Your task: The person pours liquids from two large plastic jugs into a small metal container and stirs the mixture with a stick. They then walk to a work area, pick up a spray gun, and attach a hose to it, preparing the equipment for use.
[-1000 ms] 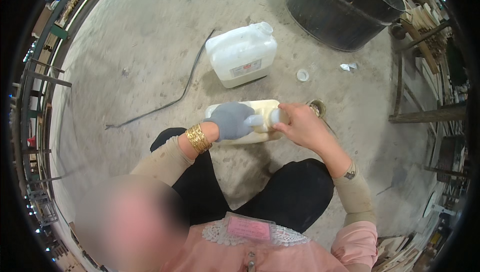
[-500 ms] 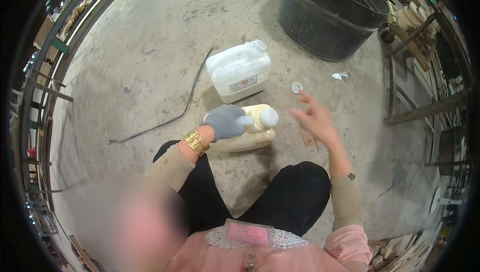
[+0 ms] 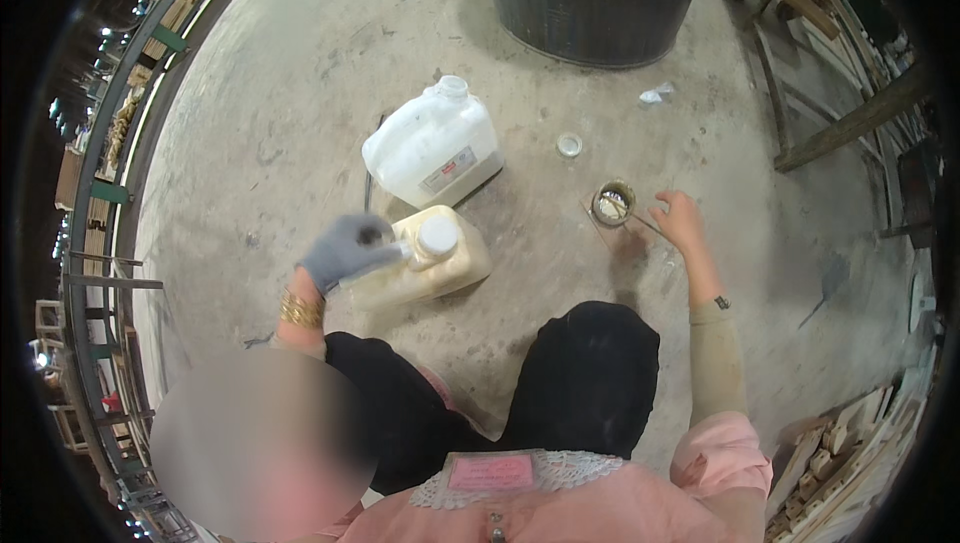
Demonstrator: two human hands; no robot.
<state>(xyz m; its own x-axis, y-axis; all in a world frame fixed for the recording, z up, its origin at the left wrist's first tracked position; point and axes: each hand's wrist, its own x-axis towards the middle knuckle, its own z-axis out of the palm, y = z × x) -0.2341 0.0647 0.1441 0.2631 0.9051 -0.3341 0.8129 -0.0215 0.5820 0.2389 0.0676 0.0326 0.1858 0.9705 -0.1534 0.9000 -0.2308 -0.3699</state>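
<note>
My left hand (image 3: 350,251), in a grey glove, has its fingers round the handle of a cream-coloured plastic jug (image 3: 462,261) with a white screw cap (image 3: 437,236). The jug is on the floor before my left knee. Bare, my right hand (image 3: 683,221) pinches a thin stick (image 3: 648,226), which slants down into a small round pot (image 3: 612,203). Shiny contents show inside the pot, whose rim is stained dark. A flat brown piece (image 3: 592,213) lies partly under the pot. An uncapped whitish jug (image 3: 425,148) stands just beyond the cream one.
A round white lid (image 3: 569,145) and a crumpled clear wrapper (image 3: 656,94) lie on the concrete floor. Farther off stands a big black tub (image 3: 600,3). Metal racks (image 3: 120,163) run along the left, a frame (image 3: 850,123) stands right, and wood pieces (image 3: 830,453) are stacked at lower right.
The cream jug has turned and shifted left with my left hand. My right hand, earlier open and over the pot's place, now holds the stick at the pot's right. The view has shifted.
</note>
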